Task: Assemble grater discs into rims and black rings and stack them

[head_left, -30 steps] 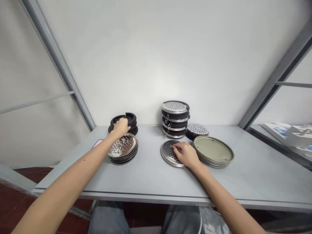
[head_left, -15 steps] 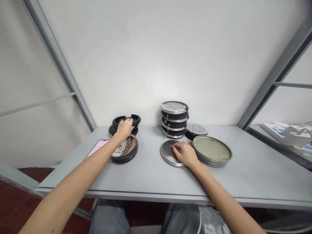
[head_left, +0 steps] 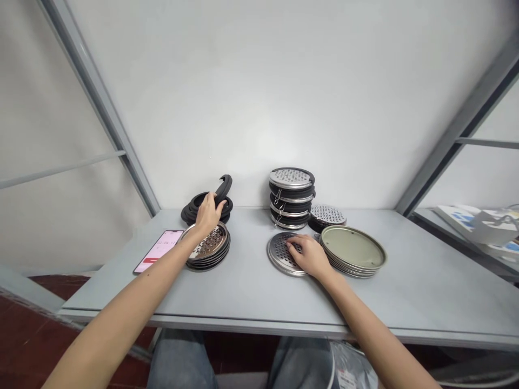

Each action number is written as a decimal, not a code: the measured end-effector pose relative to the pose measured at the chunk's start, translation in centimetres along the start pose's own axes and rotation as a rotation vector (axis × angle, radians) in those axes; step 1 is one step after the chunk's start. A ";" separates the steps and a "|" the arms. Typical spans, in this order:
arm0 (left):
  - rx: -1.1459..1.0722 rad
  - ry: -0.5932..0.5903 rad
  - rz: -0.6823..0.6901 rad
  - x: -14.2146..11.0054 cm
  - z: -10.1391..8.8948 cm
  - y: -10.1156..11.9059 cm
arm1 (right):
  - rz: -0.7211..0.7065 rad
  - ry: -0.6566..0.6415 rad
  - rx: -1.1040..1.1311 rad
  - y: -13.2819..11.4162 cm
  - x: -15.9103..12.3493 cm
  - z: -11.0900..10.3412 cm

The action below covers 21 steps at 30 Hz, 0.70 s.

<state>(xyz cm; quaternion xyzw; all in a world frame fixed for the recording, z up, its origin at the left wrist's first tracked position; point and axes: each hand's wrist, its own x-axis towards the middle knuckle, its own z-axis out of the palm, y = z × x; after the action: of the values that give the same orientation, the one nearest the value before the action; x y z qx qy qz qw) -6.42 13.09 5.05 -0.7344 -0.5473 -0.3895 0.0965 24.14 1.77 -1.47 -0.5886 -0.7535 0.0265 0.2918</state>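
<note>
A black rubber ring (head_left: 224,188) with a gap in it is gripped by my left hand (head_left: 208,214), tilted up off a pile of similar black rings (head_left: 188,214). Just in front of that hand is a stack of perforated round metal discs (head_left: 210,244). My right hand (head_left: 308,254) rests on a round metal grater disc (head_left: 281,251), its fingertips against the holes. This disc lies on another round metal piece on the table. Right beside the hand sits a stack of olive-green round lids (head_left: 354,247).
At the back stands a tall stack of grater discs with black rims and wire clasps (head_left: 291,197). Another perforated disc (head_left: 326,214) lies on a dark pile to its right. A phone (head_left: 159,251) lies at the left of the grey table (head_left: 243,292). Metal frame posts flank both sides.
My left hand has lifted one black ring from its pile, tilting it upward. The phone is less covered by my left forearm. My right hand stays on the grater disc.
</note>
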 end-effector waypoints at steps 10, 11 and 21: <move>-0.120 -0.090 0.640 -2.6 -3.3 0.8 | -0.052 0.005 0.054 0.8 0.0 0.4; -0.124 -0.120 0.695 -3.0 -3.9 1.0 | -0.051 0.017 0.067 0.9 0.0 0.5; -0.072 -0.278 0.931 -5.6 -5.3 2.4 | -0.390 0.206 0.367 0.4 -0.2 0.2</move>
<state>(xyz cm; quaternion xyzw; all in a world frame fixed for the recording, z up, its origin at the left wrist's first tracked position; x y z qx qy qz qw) -7.34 5.09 5.58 -0.9492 -0.1545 -0.2221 0.1610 24.38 1.82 -1.89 -0.3693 -0.8015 0.0460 0.4680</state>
